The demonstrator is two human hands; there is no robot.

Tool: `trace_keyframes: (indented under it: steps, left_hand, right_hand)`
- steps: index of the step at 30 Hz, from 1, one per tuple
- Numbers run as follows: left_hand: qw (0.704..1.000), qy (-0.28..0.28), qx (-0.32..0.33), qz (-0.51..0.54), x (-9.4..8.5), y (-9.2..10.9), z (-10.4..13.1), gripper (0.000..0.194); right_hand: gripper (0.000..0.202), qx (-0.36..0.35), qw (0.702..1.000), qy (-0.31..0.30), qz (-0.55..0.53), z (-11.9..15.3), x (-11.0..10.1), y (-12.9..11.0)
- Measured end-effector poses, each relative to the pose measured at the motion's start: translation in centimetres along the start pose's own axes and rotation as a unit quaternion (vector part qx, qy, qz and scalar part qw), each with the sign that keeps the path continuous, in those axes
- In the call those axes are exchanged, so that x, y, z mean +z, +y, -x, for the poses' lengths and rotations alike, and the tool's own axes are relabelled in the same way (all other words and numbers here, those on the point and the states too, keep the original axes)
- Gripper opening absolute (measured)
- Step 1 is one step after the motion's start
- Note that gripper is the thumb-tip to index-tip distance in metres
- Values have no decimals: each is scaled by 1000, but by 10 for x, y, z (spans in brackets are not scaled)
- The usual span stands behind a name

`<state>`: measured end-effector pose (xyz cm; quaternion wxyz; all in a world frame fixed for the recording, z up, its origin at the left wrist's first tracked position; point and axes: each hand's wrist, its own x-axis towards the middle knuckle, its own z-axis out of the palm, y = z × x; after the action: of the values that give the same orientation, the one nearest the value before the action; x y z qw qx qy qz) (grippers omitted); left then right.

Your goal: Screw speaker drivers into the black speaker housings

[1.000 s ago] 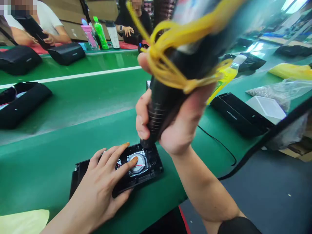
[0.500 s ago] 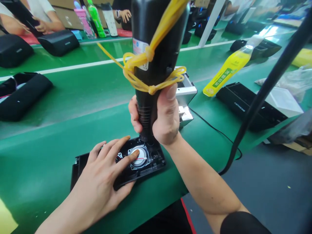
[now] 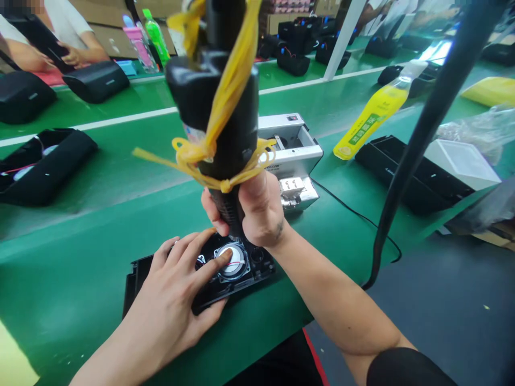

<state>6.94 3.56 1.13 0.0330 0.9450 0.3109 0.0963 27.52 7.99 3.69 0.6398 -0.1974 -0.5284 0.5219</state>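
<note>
My right hand [image 3: 261, 214] is wrapped around a black electric screwdriver [image 3: 219, 112] with yellow bands tied about its body. The screwdriver points down at the far edge of a black speaker housing [image 3: 251, 281] lying on the green bench. Its tip is mostly hidden by the grip, close to a round speaker driver [image 3: 232, 268] with a red wire. My left hand [image 3: 177, 284] holds the housing down, index fingertip on the driver and thumb along the near edge. Part of the housing is hidden under that hand.
A silver screw feeder [image 3: 292, 155] stands behind my right hand. At the right are a yellow-labelled bottle [image 3: 372, 115], a black panel [image 3: 414, 171] and a hanging black cable [image 3: 406, 161]. A black speaker shell [image 3: 52, 171] lies left. Across the bench sits a co-worker [image 3: 76, 37].
The screwdriver has shifted left relative to the housing, and its upper end leans further left, showing more of the screw feeder. My left hand keeps its place on the housing.
</note>
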Motion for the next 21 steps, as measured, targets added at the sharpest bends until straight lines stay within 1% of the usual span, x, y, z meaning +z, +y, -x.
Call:
trace_keyframes:
  steps: [4,6,9,15,19,21]
  left_hand:
    - [1000,-2,6,1,-1,-1,-1,52]
    - [1000,-5,5,3,-2,-1,-3,52]
    - [1000,-4,1,4,-2,-1,-5,52]
    - [1000,8,-7,3,-2,0,-6,52]
    - [1000,20,-10,-2,3,-2,-3,58]
    - [999,39,-6,-6,7,-4,-1,59]
  right_hand:
    - [49,20,999,-25,20,4,1,-2]
    - [47,23,999,-35,13,4,1,-2]
    - [44,20,998,-54,-14,4,-2,1]
    - [50,5,996,-90,-12,3,-9,8]
    - [52,4,997,-74,6,4,-6,12]
    - [51,3,999,-54,1,3,-1,9]
